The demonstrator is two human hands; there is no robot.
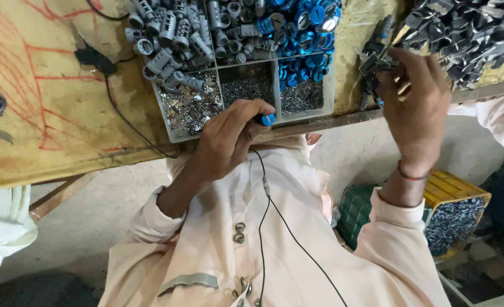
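**Two hands sorting small parts at a workbench**

Nearest, the left hand (229,139) is curled closed around a small blue cap (268,119) at the bench edge, just before a compartmented tray (327,94). Held right at the edge, the cap could slip to the floor. Farther right, the right hand (414,108) reaches up, fingers pinching a dark metal piece (374,62) beside a heap of dark parts (468,31).

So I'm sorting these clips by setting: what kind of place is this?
Probably a small assembly workshop. A divided tray on a worn wooden bench holds grey cylinders, blue caps and small metal bits, and a heap of dark metal parts lies by the right hand.
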